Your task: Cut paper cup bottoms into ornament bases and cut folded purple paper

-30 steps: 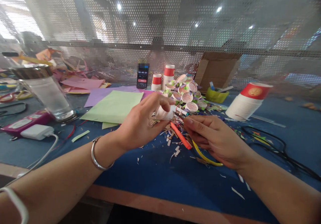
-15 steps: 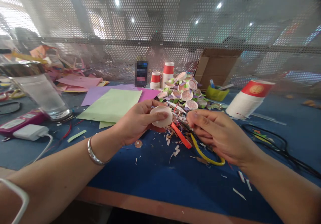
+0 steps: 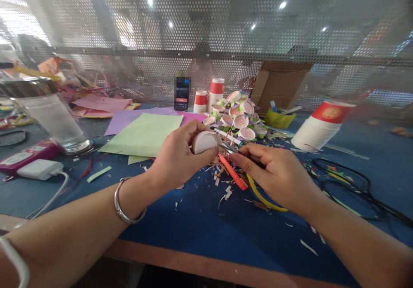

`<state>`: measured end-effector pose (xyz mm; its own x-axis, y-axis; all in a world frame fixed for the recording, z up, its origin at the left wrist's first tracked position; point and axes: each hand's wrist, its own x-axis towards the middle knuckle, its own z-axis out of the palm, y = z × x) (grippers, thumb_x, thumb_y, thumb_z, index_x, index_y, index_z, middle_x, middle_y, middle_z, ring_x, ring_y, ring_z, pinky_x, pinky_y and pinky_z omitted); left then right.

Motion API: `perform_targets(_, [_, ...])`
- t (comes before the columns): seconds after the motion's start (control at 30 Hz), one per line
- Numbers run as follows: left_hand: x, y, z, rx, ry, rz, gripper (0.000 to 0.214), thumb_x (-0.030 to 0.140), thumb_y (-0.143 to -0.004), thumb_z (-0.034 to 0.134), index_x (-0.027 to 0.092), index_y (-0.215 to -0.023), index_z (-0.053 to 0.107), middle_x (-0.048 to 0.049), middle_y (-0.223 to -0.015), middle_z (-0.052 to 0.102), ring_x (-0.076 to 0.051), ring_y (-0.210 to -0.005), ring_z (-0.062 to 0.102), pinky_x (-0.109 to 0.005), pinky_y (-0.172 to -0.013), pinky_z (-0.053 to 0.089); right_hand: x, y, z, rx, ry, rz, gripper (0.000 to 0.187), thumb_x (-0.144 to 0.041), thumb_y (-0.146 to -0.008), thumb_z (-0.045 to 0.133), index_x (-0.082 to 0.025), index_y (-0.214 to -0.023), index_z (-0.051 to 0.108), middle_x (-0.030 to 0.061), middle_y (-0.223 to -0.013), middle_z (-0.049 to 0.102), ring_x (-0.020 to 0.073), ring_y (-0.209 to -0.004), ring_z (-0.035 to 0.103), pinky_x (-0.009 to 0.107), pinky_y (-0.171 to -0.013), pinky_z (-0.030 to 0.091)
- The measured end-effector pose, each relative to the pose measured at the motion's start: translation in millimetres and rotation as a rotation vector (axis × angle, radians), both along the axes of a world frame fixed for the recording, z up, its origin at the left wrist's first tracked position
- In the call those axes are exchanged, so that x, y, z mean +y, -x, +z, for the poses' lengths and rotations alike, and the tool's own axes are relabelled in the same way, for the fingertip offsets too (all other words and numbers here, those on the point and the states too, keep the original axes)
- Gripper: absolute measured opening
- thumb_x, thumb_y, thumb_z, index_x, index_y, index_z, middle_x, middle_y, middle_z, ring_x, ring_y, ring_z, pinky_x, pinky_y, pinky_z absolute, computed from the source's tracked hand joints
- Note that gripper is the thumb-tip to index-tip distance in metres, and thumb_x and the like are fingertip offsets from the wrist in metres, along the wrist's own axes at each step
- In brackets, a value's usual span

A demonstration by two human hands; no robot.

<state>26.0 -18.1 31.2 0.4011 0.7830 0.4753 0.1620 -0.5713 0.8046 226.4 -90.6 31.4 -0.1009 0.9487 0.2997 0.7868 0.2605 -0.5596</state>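
My left hand point(image 3: 182, 150) pinches a cut-off paper cup bottom point(image 3: 206, 142), a shallow white round piece, between thumb and fingers. It is tilted, with its right edge near the metal blades point(image 3: 229, 148) of scissors. My right hand point(image 3: 274, 167) closes round the scissors, hiding most of them. Below that hand shows a yellow loop point(image 3: 263, 200), which looks like a handle. Just under the blades lies an orange-red strip-shaped piece point(image 3: 232, 172), among paper scraps point(image 3: 227, 192). Behind them is a heap of similar cup bottoms point(image 3: 240, 121) with green and purple bits.
Stacked paper cups point(image 3: 318, 127) lean at the right, beside a black cable point(image 3: 364, 189). Coloured paper sheets point(image 3: 145, 133) lie left of centre. A glass of water point(image 3: 58, 118) and a white charger point(image 3: 40, 170) stand farther left. At the back are a phone point(image 3: 181, 93) and cardboard point(image 3: 280, 86).
My left hand has tipped the cup bottom so its side shows, and raised it slightly. My right hand has turned, bringing the metal blades into view beside the piece's edge.
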Motion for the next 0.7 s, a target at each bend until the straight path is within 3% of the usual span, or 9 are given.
perform_targets(0.3, [-9.1, 3.2, 3.0, 0.108, -0.232, 0.083, 0.016, 0.023, -0.078, 0.07, 0.018, -0.09, 0.061, 0.0023, -0.072, 0.063, -0.01, -0.06, 0.052, -0.022, -0.053, 0.043, -0.3, 2.6, -1.3, 0.053, 0.016, 0.043, 0.045, -0.057, -0.098, 0.048, -0.021, -0.072, 0.057, -0.0025, -0.061, 0.049, 0.0122, -0.056, 0.043, 0.029, -0.053, 0.031])
perform_targets(0.7, [-11.2, 4.4, 6.7, 0.09, -0.186, 0.044, 0.015, 0.023, -0.076, 0.071, 0.018, -0.087, 0.061, 0.002, -0.071, 0.063, -0.01, -0.059, 0.053, -0.022, -0.052, 0.043, -1.1, 0.3, 1.1, 0.052, -0.001, 0.088, 0.044, -0.055, -0.099, 0.049, -0.021, -0.072, 0.059, -0.0014, -0.063, 0.051, 0.0131, -0.058, 0.045, 0.029, -0.054, 0.032])
